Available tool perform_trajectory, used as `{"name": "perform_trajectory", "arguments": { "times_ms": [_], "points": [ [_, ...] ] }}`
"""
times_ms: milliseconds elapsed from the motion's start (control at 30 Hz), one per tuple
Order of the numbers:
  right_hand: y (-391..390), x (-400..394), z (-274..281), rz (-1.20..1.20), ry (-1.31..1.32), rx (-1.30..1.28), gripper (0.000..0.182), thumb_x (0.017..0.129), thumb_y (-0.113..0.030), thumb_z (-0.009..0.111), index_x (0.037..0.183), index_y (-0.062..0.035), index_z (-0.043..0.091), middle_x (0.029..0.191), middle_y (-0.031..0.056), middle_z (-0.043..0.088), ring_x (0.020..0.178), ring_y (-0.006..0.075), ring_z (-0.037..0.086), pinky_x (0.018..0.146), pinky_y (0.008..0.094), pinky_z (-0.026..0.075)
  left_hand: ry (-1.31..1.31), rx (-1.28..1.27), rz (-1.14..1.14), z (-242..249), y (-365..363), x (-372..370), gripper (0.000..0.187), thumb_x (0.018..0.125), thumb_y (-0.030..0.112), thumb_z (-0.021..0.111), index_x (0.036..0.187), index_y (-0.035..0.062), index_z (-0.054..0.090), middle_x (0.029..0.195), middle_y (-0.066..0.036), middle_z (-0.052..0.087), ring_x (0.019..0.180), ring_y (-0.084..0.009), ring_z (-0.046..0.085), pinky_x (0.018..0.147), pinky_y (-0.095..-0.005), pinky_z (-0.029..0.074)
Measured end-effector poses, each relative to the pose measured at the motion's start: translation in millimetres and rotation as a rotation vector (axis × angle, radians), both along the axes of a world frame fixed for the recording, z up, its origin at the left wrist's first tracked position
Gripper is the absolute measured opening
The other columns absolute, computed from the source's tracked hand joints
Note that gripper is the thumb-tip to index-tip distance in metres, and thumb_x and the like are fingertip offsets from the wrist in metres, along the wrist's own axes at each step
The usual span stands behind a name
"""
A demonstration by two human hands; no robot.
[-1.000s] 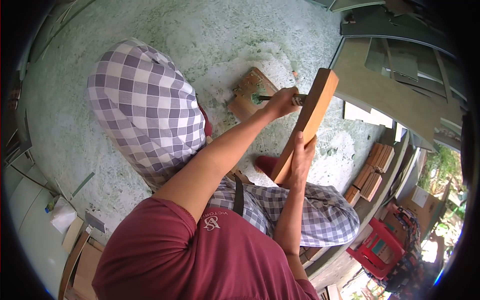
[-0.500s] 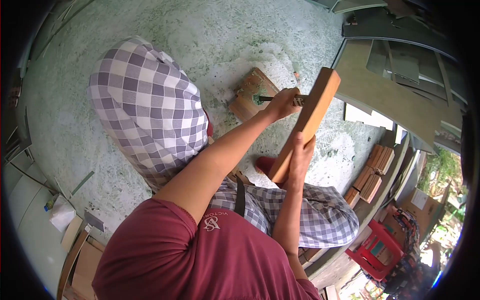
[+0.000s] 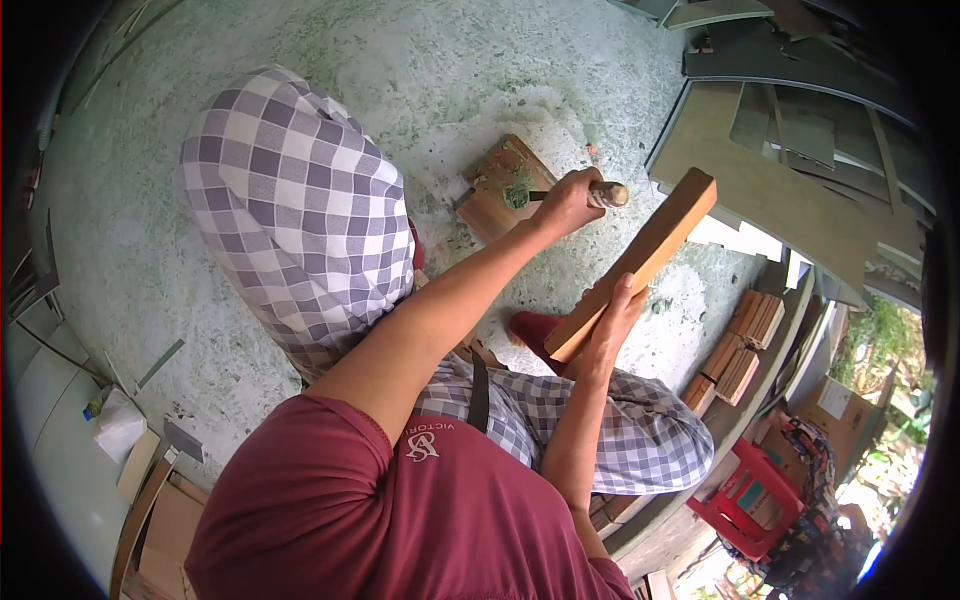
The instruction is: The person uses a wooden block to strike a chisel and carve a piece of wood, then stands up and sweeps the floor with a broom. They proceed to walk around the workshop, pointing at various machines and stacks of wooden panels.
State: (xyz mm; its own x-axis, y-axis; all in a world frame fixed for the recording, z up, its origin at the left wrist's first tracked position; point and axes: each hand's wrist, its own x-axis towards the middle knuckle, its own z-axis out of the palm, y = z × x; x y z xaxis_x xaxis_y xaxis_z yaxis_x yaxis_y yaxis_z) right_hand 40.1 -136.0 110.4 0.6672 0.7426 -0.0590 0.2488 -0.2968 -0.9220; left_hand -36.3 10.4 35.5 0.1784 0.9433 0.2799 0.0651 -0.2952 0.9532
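Note:
My left hand [image 3: 568, 207] is wrapped around the handle of a chisel [image 3: 606, 194], whose pale butt end sticks out past the fist. The dark blade points at a green patch [image 3: 517, 192] on a short brown wooden block [image 3: 497, 211] lying on the floor; whether its tip touches is too small to tell. My right hand [image 3: 614, 320] grips the lower part of a long squared wooden bar [image 3: 648, 250], held tilted. Between the bar's upper part and the chisel's butt end there is a gap.
Stacked wooden pieces [image 3: 742, 340] lie along a ledge at the right. Leaning boards [image 3: 770, 200] fill the upper right. A red plastic stool [image 3: 755, 500] stands at lower right, beside a person in patterned clothing [image 3: 815, 545]. A white plastic bag [image 3: 120, 422] is at left.
The wooden bar has swung right and away from the chisel, uncovering the handle's butt end. My left hand, the chisel and the block on the floor have stayed nearly in place.

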Motion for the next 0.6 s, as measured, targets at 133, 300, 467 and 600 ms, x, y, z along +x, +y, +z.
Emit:
{"name": "perform_trajectory", "arguments": {
  "times_ms": [133, 300, 467, 600],
  "points": [
    [2.6, -12.8, 14.8, 0.046, 0.082, -0.140, 0.062, 0.084, -0.048, 0.050, 0.115, 0.0049, 0.038, 0.090, 0.0109, 0.048, 0.082, 0.0170, 0.046, 0.074, 0.0302, 0.040, 0.014, -0.002, -0.030, -8.5, 0.7, -4.7, 0.024, 0.063, 0.004, 0.065, 0.082, 0.0033, 0.051, 0.075, -0.016, 0.057, 0.076, -0.0341, 0.057, 0.065, -0.0380, 0.045],
    [2.1, -13.7, 10.6, 0.057, 0.068, -0.148, 0.065, 0.083, -0.049, 0.050, 0.117, 0.0047, 0.037, 0.093, 0.0112, 0.048, 0.085, 0.0175, 0.046, 0.076, 0.0306, 0.040, 0.037, -0.021, -0.045, -5.6, 2.4, -4.7, 0.023, 0.063, 0.005, 0.065, 0.082, 0.0030, 0.051, 0.075, -0.016, 0.057, 0.076, -0.0346, 0.057, 0.065, -0.0385, 0.045],
    [2.0, -15.0, 11.4, 0.053, 0.104, -0.164, 0.065, 0.083, -0.049, 0.050, 0.118, 0.0045, 0.036, 0.094, 0.0112, 0.048, 0.085, 0.0175, 0.046, 0.076, 0.0307, 0.040, 0.040, -0.047, -0.062, -1.0, 5.4, -3.1, 0.022, 0.063, 0.006, 0.064, 0.081, 0.0026, 0.051, 0.076, -0.017, 0.057, 0.076, -0.0347, 0.057, 0.065, -0.0392, 0.045],
    [3.0, -14.7, 13.6, 0.065, 0.097, -0.154, 0.064, 0.083, -0.047, 0.050, 0.118, 0.0039, 0.036, 0.093, 0.0103, 0.048, 0.084, 0.0172, 0.046, 0.075, 0.0302, 0.040, 0.044, -0.052, -0.054, -0.1, 5.1, -0.6, 0.022, 0.063, 0.007, 0.063, 0.081, 0.0023, 0.051, 0.075, -0.017, 0.057, 0.075, -0.0346, 0.056, 0.065, -0.0392, 0.045]
  ]
}}
